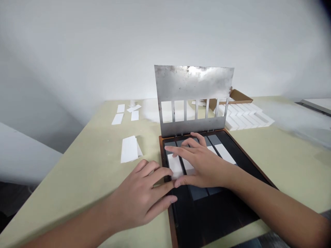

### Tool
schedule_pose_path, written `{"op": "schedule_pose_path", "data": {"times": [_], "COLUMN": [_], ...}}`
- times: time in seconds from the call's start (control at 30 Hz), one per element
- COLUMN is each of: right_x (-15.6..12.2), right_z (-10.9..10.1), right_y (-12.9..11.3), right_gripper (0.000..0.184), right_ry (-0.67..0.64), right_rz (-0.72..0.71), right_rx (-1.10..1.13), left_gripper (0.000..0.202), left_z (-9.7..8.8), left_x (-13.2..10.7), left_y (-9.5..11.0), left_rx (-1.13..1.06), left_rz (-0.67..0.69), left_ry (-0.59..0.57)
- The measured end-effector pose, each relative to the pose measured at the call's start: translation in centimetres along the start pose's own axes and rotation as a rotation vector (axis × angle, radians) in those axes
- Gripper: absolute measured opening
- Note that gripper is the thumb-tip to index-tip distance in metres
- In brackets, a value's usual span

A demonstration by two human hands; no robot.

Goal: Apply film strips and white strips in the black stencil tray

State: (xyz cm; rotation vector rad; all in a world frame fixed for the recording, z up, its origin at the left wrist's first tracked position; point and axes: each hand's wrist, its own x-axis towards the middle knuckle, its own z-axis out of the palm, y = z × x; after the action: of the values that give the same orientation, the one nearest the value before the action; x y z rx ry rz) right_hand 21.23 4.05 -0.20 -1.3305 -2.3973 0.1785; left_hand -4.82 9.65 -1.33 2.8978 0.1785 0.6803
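A dark tray with a brown rim (165, 162) lies on the table in front of me. A metal plate with several slots (192, 98) stands hinged upright at its far edge. White rectangular strips (224, 153) lie in grooves on the dark surface. My right hand (199, 160) lies flat with fingers spread over the left strips. My left hand (143, 198) rests open at the tray's left rim, its fingertips touching the edge and the right thumb.
A small stack of white strips (129, 148) lies left of the tray. More loose strips (124, 113) sit further back left. Rows of white strips (244, 115) and a cardboard box (240, 96) lie behind right. The beige table (85, 165) meets a white wall.
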Motion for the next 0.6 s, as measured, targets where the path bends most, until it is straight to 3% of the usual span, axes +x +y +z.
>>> {"op": "schedule_pose_path", "data": {"times": [0.13,0.3,0.47,0.6], "right_x": [-0.05,-0.02,0.09,0.18], "right_z": [0.18,0.24,0.45,0.52], "right_y": [0.40,0.31,0.45,0.52], "right_gripper": [0.096,0.087,0.085,0.073], "right_ry": [-0.012,-0.004,-0.005,-0.001], "right_rz": [-0.012,0.023,0.022,0.035], "right_rx": [-0.011,0.021,0.035,0.017], "left_gripper": [0.022,0.025,0.030,0.026], "left_z": [0.08,0.10,0.03,-0.44], "left_x": [-0.27,-0.34,-0.08,-0.21], "left_y": [-0.22,-0.49,-0.50,-0.10], "left_rx": [-0.007,0.039,0.068,-0.003], "left_rz": [-0.035,-0.069,-0.061,0.002], "left_ry": [0.029,0.033,0.049,0.111]}}
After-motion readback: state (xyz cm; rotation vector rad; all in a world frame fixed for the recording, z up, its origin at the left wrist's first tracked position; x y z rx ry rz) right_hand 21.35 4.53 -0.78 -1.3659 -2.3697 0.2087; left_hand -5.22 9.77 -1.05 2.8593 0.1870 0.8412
